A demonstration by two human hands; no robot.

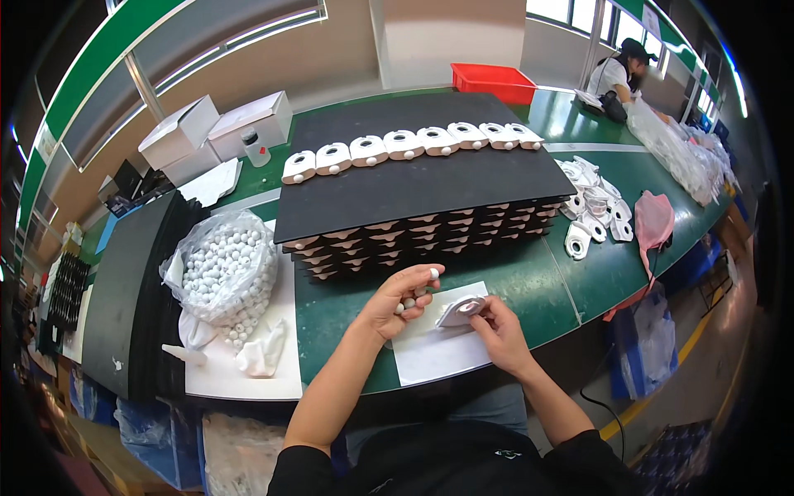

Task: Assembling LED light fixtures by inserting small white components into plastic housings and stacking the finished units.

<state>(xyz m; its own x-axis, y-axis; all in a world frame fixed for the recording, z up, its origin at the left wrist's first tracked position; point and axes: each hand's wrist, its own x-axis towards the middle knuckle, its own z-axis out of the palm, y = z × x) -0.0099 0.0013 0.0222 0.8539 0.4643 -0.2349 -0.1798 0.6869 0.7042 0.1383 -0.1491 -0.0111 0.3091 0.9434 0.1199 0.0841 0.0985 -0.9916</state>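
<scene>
My left hand (385, 307) is closed around several small white balls (409, 303), with one of them pinched between thumb and forefinger. Pinched in my right hand (503, 335) is a flat white plastic part with a round hole (457, 313), held just right of the left hand. Under both hands lies a sheet of white paper (426, 360) on the green table. Beyond them, a row of similar white parts (404, 145), each with a white ball at its near end, stands on the top black board (372, 197).
At left, an open plastic bag (263, 285) brims with white balls, beside upright black boards (132, 289). Loose white parts (597, 202) are heaped at right near a pink cloth-like piece (654, 219). A red bin (494, 83), white boxes (179, 132) and a seated person (614, 78) are farther back.
</scene>
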